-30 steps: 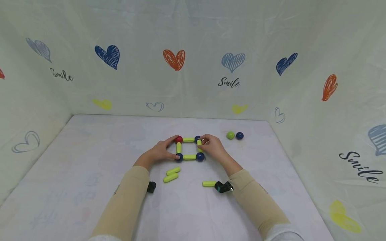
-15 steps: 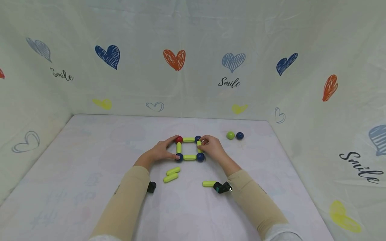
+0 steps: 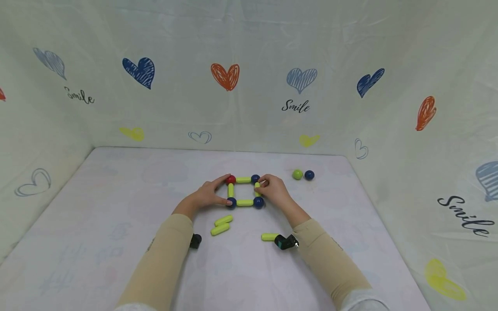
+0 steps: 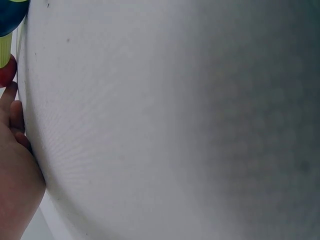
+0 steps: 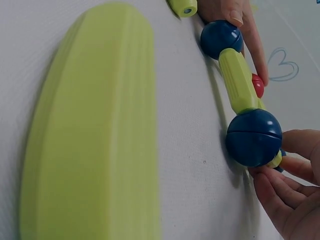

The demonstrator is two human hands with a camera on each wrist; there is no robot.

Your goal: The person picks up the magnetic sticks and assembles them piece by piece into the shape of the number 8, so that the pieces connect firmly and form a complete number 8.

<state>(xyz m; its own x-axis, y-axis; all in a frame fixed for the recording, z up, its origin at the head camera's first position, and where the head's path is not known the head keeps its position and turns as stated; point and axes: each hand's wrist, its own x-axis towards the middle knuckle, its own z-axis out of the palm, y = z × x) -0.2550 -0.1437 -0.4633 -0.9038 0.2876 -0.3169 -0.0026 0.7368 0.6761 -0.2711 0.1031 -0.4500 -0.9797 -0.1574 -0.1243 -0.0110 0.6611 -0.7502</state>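
Nearest: tan L sleeve (image 3: 155, 263) & tan R sleeve (image 3: 328, 263) come in from bottom edge, w/ a black gadget (image 3: 196, 241) showing by the L forearm & a 2nd black gadget (image 3: 285, 242) nr the R cuff. Yel-grn single rod (image 3: 269, 237) lies just L of that one, its end overlapped in head view. A bit farther, two loose rods (image 3: 221, 225), same colour, lie side by side, slanted. Then, approx mid-table, the square frame (image 3: 244, 203): four yel-grn rods, ball at ea. corner. L hand (image 3: 204, 195) has hold of its L side, thumb & forefinger spread wide: thumb on near-L blue ball (image 3: 232, 201), forefinger on far-L red ball (image 3: 231, 179). R hand (image 3: 275, 188) pinches the R-side rod (image 3: 257, 185) btwn thumb & fingers, close to closed; fingers hide part of it, so can't tell if both ends are joined. Near-R blue ball (image 3: 258, 202) & far-R blue ball (image 3: 255, 178) make the other corners. Beyond, to the R, spare green ball (image 3: 297, 174) & spare blue ball (image 3: 309, 175) sit just beside ea. other. Behind the white table (image 3: 97, 194): pale backdrop (image 3: 256, 43) w/ hearts & "Smile" print.
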